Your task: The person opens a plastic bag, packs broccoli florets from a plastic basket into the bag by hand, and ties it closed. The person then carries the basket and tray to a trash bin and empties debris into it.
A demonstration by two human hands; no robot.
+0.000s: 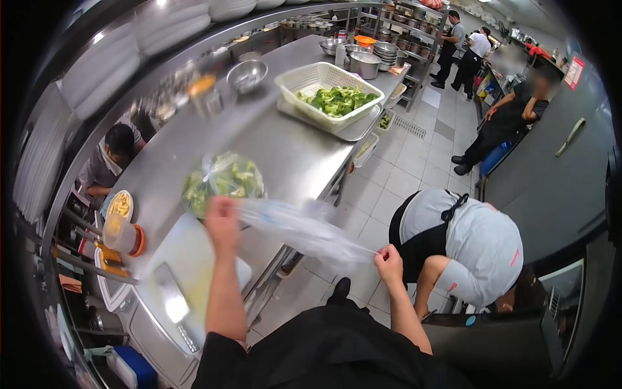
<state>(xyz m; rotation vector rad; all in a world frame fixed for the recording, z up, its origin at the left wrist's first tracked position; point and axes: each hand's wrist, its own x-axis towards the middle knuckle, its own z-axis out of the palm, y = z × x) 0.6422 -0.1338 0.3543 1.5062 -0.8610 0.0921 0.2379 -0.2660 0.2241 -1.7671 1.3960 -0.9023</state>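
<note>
A clear plastic bag [304, 233] stretches between my hands, blurred along its length. My right hand [389, 264] pinches its far end, out beyond the counter's edge. My left hand [223, 223] is closed on the other end, somewhat smeared by motion. Just behind the left hand, a filled plastic bag of broccoli [236, 178] rests on the steel counter [285, 155], gathered at its top. I cannot tell whether the left hand touches that filled bag. Below, a cleaver [172, 295] lies on a white cutting board [223, 259].
A white basket of broccoli [298, 78] stands on a tray farther along the counter, near a metal bowl [247, 76]. A co-worker [466, 240] bends down close to my right. Other people stand along the aisle. Plate shelves [103, 65] overhang the left side.
</note>
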